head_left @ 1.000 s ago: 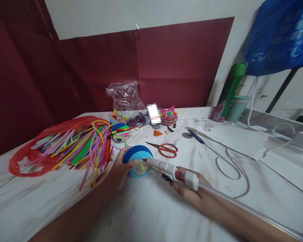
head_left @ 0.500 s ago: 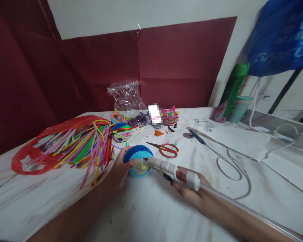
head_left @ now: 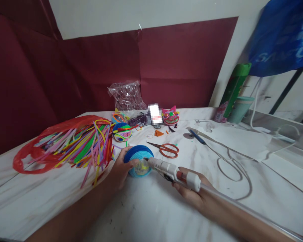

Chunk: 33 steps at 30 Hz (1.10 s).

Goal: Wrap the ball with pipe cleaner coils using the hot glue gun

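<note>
My left hand point(head_left: 123, 166) is closed around the side of a ball point(head_left: 138, 153) wound in dark blue and light blue pipe cleaner, with a see-through patch facing me. My right hand point(head_left: 192, 191) grips a white hot glue gun point(head_left: 164, 167) with a long clear glue stick point(head_left: 232, 201) coming out of its back end. The gun's nozzle is at the ball's near right side, by the edge of the see-through patch; whether it touches cannot be made out. Just beyond the ball lie orange-handled scissors point(head_left: 168, 150).
A red plastic bag point(head_left: 22, 163) of colourful pipe cleaners point(head_left: 78, 144) lies at left. Decorated balls point(head_left: 122, 132) and a pink cat-faced one point(head_left: 170, 116) stand behind. At right are a blue-handled tool point(head_left: 197, 136), a looping cable point(head_left: 238, 178), a green bottle point(head_left: 233, 90) and a cup point(head_left: 240, 109).
The view has shifted very slightly. Both hands, the ball and the glue gun keep nearly the same positions relative to one another.
</note>
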Tool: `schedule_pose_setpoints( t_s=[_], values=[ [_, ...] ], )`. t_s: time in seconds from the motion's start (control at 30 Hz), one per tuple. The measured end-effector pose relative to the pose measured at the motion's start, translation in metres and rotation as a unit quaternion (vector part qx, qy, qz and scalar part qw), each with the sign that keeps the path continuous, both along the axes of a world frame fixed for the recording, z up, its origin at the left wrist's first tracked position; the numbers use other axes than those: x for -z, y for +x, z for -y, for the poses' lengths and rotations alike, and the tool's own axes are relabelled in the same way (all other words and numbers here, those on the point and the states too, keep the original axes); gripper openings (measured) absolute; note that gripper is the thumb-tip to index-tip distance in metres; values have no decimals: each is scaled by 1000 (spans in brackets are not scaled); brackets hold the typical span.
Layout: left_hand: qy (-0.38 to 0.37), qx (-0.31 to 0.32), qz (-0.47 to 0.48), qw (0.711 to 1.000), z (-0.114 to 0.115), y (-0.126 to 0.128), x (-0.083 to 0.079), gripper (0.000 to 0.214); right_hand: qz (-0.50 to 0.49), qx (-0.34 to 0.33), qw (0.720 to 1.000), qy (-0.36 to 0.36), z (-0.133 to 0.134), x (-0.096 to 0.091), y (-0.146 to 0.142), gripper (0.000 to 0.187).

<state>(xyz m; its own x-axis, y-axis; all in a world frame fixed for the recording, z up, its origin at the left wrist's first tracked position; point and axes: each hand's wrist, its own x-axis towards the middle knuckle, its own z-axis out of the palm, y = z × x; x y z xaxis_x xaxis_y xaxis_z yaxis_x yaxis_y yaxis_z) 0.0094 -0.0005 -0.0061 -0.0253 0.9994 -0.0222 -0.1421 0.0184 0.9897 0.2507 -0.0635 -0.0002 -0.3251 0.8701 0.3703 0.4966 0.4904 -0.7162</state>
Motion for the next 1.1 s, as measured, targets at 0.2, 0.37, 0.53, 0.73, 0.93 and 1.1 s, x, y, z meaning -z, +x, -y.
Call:
schedule_pose_setpoints(
  t_s=[0.2, 0.37, 0.53, 0.73, 0.93, 1.1],
  values=[
    [-6, 12, 17, 1000, 0, -1, -1, 70, 21, 6, 1000, -21, 0, 0, 2, 18],
    [-4, 0, 13, 1000, 2, 1, -4, 70, 16, -13, 999, -24, -1, -2, 2, 16],
    [-1, 3, 18, 1000, 1, 1, -3, 67, 1, -16, 999, -27, -3, 0, 2, 17],
    [-7, 26, 17, 999, -1, 0, -1, 70, -11, -32, 999, -41, -4, 2, 3, 18],
    [-9, 35, 9, 999, 2, 1, -5, 69, -16, -24, 998, -49, -3, 0, 2, 16],
    [-5, 27, 16, 999, 2, 0, -3, 63, -2, -36, 998, -51, -4, 0, 4, 12]
  ],
)
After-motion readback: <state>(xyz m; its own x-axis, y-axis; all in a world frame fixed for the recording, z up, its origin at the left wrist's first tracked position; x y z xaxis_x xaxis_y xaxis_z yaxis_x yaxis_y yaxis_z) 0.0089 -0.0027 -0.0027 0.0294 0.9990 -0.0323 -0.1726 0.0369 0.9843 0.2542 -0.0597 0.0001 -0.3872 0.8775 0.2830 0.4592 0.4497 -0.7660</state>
